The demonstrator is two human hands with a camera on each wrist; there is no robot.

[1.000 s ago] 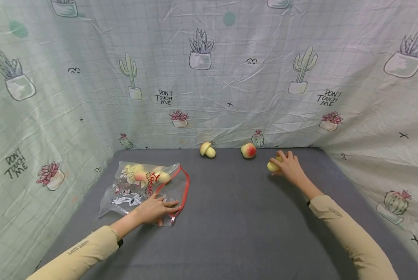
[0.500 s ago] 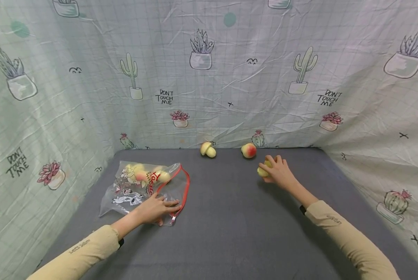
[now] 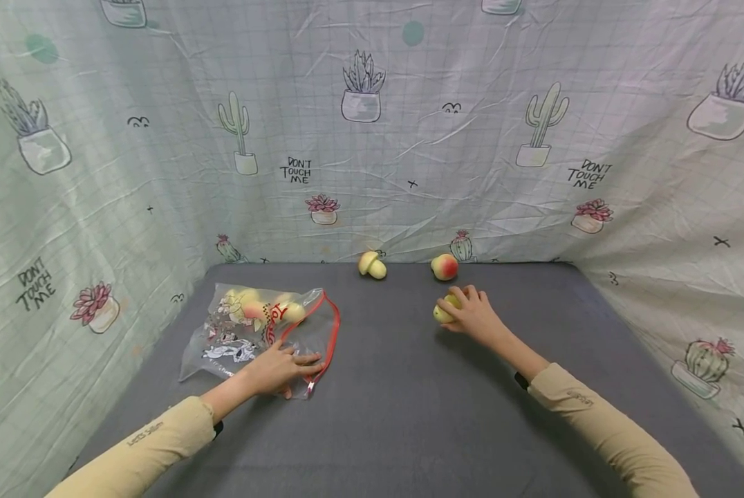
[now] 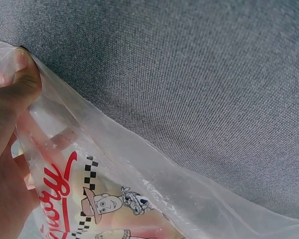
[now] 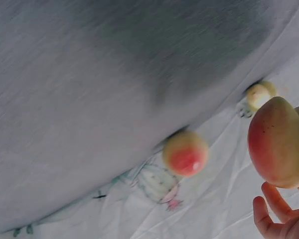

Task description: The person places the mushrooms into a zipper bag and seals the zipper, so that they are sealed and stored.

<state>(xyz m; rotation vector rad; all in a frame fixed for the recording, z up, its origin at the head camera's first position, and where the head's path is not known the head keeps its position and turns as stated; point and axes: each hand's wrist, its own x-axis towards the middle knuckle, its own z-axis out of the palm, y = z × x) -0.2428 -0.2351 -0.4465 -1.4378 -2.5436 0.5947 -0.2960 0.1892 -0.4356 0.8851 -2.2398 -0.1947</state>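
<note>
Across the upper part of the head view, and down both of its sides, hangs a pale cloth [image 3: 409,152], which is printed with cactus plants and with the words "DON'T TOUCH ME". Below it, from the middle to the bottom edge, extends the dark grey table [image 3: 384,415]. My right sleeve [image 3: 602,415], of beige colour, enters from the lower right, and my left sleeve [image 3: 154,439], of the same colour, from the lower left corner. At the left of the centre a transparent plastic bag [image 3: 231,351] lies on the table, with its mouth toward the middle of the frame. My left hand [image 3: 275,370] is at the lower part of this mouth; I pinch the plastic between thumb and fingers, as one sees at the left of the left wrist view. My right hand [image 3: 474,318], right of the centre, has its fingers bent around a yellow fruit [image 3: 443,312], which shows at the left side of the hand. Near the right edge of the right wrist view, this fruit has also a reddish side; another yellow part appears behind it, and I cannot tell if both are one thing. Inside the bag, in its upper part, yellow and reddish pieces [image 3: 244,304] lie close together. At the far edge of the table, above the fruit that I hold, rests a yellow and red peach [image 3: 444,267]. To the left of it, well apart, lies a mushroom-shaped piece [image 3: 372,265].
</note>
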